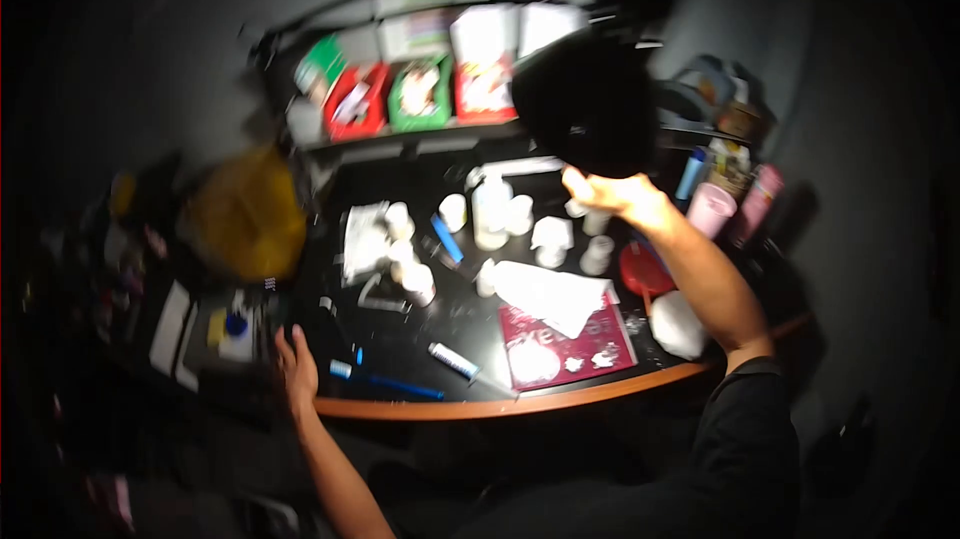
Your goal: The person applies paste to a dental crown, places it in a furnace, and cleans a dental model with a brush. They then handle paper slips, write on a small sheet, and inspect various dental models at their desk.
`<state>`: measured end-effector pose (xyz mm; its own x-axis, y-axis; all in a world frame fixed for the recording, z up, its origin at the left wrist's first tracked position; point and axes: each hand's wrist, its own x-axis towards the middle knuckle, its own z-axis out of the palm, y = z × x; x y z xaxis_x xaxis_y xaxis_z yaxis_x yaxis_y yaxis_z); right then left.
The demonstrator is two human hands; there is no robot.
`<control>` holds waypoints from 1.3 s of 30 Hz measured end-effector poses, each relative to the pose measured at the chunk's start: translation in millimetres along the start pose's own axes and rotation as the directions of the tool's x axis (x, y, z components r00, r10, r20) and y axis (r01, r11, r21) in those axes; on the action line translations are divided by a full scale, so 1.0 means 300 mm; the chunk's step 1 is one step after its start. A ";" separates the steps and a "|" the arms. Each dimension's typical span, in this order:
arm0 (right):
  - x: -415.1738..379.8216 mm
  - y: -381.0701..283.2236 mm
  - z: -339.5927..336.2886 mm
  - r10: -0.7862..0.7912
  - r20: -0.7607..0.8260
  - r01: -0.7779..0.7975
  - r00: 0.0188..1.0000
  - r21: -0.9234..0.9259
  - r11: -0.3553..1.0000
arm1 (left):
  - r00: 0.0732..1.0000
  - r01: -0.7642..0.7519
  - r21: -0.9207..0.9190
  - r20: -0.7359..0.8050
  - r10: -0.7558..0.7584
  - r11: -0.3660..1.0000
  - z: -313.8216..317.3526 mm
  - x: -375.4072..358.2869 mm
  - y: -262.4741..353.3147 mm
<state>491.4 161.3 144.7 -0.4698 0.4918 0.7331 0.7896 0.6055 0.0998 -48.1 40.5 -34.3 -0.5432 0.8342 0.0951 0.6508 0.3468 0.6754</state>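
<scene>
Lamp (pixel 585 104), black and broad in the shade, fills the upper right of the centre in the head view. Right at its lower edge is the right hand (pixel 628 199), the arm stretched up from the lower right in a dark sleeve (pixel 750 419). Its thumb points left and its other fingers are partly lost against the black shade; it looks to be touching the rim, but I cannot tell whether the fingers are closed on it.

Toward the lower left, the left hand (pixel 298 369) is beside the left end of the desk (pixel 480 324), with fingers stretched and a little apart. Nothing shows in its grasp; whether it touches the desk I cannot tell. Near it on the dark top are a small blue-and-white piece (pixel 341 370) and a thin blue stick (pixel 405 387).

In the middle of the frame, a pale bottle (pixel 491 217) stands among small white pots, below and left of the lamp. Lower down, white paper (pixel 545 291) overlaps a dark red book (pixel 570 354), and a white tube (pixel 453 360) lies to the book's left. Along the top of the desk sit a red bin (pixel 374 119), a green bin (pixel 405 119) and another red bin. A pink cup (pixel 710 207) is at the right, and a yellow bag (pixel 250 219) at the left, blurred.
</scene>
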 end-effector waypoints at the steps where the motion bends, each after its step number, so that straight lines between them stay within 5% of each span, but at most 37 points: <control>1: -0.023 -0.027 -0.096 -0.001 -0.053 -0.002 0.999 -0.065 0.998 | 1.000 -0.021 -0.041 -0.014 0.021 0.999 0.013 0.012 -0.014; 6: -0.290 0.047 -0.419 0.271 0.004 -0.271 0.962 0.016 0.962 | 0.996 -0.085 0.026 -0.033 0.086 0.996 0.020 0.055 -0.050; 10: -0.575 -0.080 -0.673 0.383 -0.285 -0.350 0.879 0.161 0.923 | 0.996 -0.078 0.092 -0.028 0.081 0.993 0.013 0.080 -0.061; 12: -0.743 -0.162 -0.696 0.627 -0.395 -0.516 0.672 0.357 0.778 | 0.997 -0.069 0.068 -0.038 0.071 0.995 0.024 0.079 -0.058; 14: -0.964 -0.197 -0.600 0.771 -0.483 -0.778 0.414 0.251 0.575 | 0.997 -0.053 0.129 -0.042 0.059 0.990 0.029 0.086 -0.062; 16: -1.170 -0.196 -0.437 0.830 -0.396 -0.812 0.393 0.273 0.515 | 0.986 -0.104 0.118 -0.120 0.118 0.988 0.066 0.134 -0.110; 18: -1.192 -0.261 -0.403 0.826 -0.307 -0.856 0.473 0.064 0.513 | 0.984 -0.109 0.127 -0.124 0.125 0.986 0.066 0.138 -0.119; 22: -1.123 -0.223 -0.429 0.787 -0.447 -0.811 0.426 0.197 0.551 | 0.972 -0.194 0.019 -0.133 0.195 0.981 0.040 0.104 -0.123; 24: -1.046 -0.185 -0.451 0.719 -0.482 -0.768 0.501 0.136 0.626 | 0.969 -0.218 -0.129 -0.147 0.199 0.967 0.025 0.085 -0.115; 26: -1.038 -0.146 -0.431 0.732 -0.426 -0.762 0.532 0.136 0.633 | 0.937 -0.284 -0.234 -0.271 0.218 0.930 0.037 0.097 -0.158; 28: -1.082 -0.097 -0.334 0.689 -0.528 -0.697 0.496 0.231 0.679 | 0.873 -0.417 -0.361 -0.415 0.257 0.834 0.047 0.091 -0.214; 30: -1.201 -0.062 -0.278 0.737 -0.512 -0.679 0.441 0.347 0.647 | 0.851 -0.391 -0.494 -0.515 0.101 0.777 0.031 -0.037 -0.117; 32: -1.198 -0.094 -0.300 0.742 -0.541 -0.666 0.396 0.388 0.638 | 0.778 -0.522 -0.481 -0.608 0.161 0.704 0.061 -0.119 -0.080; 34: -1.199 -0.099 -0.325 0.754 -0.488 -0.747 0.439 0.269 0.608 | 0.731 -0.586 -0.400 -0.637 0.246 0.705 0.077 -0.201 0.001; 39: -1.150 -0.127 -0.359 0.785 -0.388 -0.720 0.484 0.333 0.609 | 0.693 -0.656 -0.369 -0.641 0.331 0.658 0.122 -0.375 0.309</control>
<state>666.0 -98.8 -39.6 0.5452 0.4704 0.6939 0.6877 0.2224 -0.6911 92.8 -5.7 -9.0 -0.5007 0.4178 0.7581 0.5890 -0.4774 0.6521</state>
